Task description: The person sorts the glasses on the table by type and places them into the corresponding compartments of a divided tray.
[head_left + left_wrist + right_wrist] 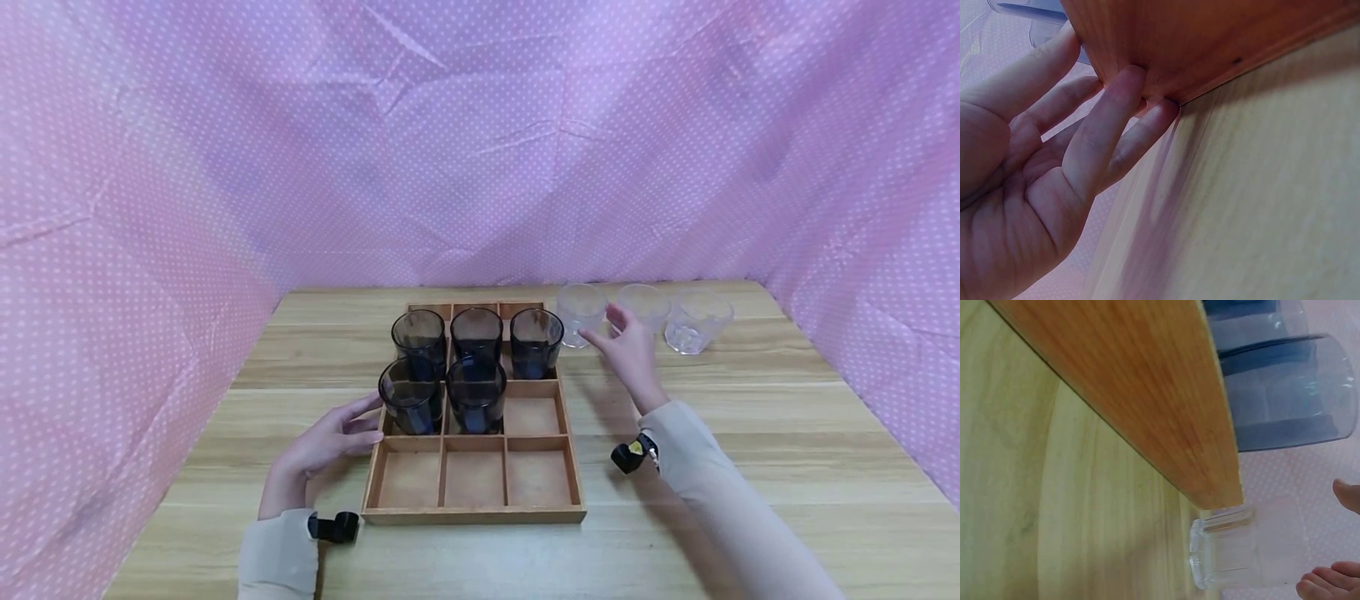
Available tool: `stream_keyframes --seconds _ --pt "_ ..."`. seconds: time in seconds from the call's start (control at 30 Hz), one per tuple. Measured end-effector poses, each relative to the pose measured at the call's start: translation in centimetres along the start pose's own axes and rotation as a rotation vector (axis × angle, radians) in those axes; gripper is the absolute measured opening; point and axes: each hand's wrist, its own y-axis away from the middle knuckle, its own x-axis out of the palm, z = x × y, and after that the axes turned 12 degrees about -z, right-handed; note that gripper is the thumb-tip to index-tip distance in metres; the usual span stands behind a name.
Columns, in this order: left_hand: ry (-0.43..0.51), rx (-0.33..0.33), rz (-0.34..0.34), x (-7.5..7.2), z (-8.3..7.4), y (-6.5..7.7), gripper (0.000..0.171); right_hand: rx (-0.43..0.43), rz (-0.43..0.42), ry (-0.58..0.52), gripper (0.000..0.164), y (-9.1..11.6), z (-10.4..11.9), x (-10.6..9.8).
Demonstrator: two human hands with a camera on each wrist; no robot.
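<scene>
All three clear glasses [651, 302] show only in head view: right grip [632, 352] wide, left hand [330, 443] touching tray [474, 479].

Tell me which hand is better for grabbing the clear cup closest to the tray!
Probably the right hand: it's open, with its fingers close to that clear cup. The left hand is farther away, touching the tray on its other side.

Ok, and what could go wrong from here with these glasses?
The right hand is beside the leftmost clear glass, which might tip if nudged. That glass stands close to the back-right dark glass in the tray, so lifting it could clink them together. The left hand touches the tray's side; a push might jostle the other dark glasses.
</scene>
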Motion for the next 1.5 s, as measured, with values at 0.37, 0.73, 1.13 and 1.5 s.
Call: stream_keyframes --seconds 0.37,0.73,1.13,1.5 --pt "-0.002 -0.008 -0.005 0.0 -0.1 0.1 0.077 0.021 -0.072 0.019 0.079 -1.2 -0.7 1.4" --pt "0.007 -0.015 -0.008 0.1 -0.1 0.0 0.077 0.045 -0.019 0.081 0.089 -3.1 -1.6 2.1" --pt "0.002 -0.035 -0.017 0.2 -0.1 0.0 0.078 0.033 -0.055 0.111 0.084 -3.8 -2.1 2.7" --pt "0.016 -0.021 -0.015 0.1 0.2 0.1 0.078 0.026 -0.073 0.052 0.082 -2.6 -2.2 1.9"
